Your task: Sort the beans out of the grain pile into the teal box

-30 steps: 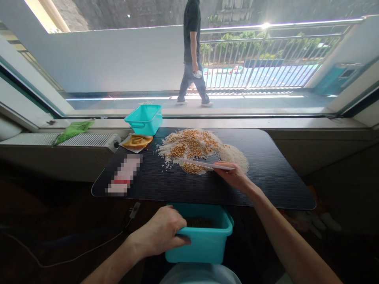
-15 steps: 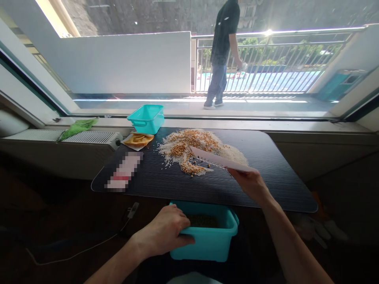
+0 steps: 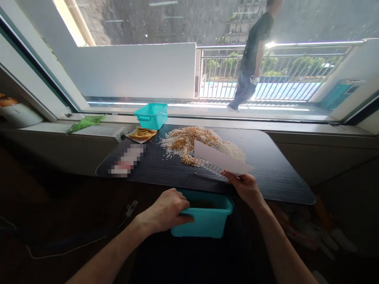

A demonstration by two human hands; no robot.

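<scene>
My left hand [image 3: 173, 209] grips the near left rim of a turquoise plastic bin [image 3: 201, 224], thumb outside and fingers over the edge. Dark contents show dimly inside the bin, just below the table's front edge. In my right hand [image 3: 244, 187] is a pale flat card [image 3: 219, 156] with a row of cut-out holes along its lower edge. The card is tilted over the near side of a spread heap of white grains and yellow kernels [image 3: 183, 142], hiding part of it. A single kernel [image 3: 195, 173] lies on the dark table nearer the bin.
A second turquoise bin [image 3: 152, 115] stands at the table's back left, beside folded yellow cloth [image 3: 142, 133] on white paper. A blurred-out pink packet [image 3: 128, 159] lies on the dark table [image 3: 275, 173]. Left, a green cloth [image 3: 87, 123] rests on the radiator [image 3: 102, 132]. Outside the window walks a person [image 3: 254, 51].
The card in my right hand has turned to show more of its face and come slightly nearer. My left hand keeps hold of the bin. The person outside has moved right.
</scene>
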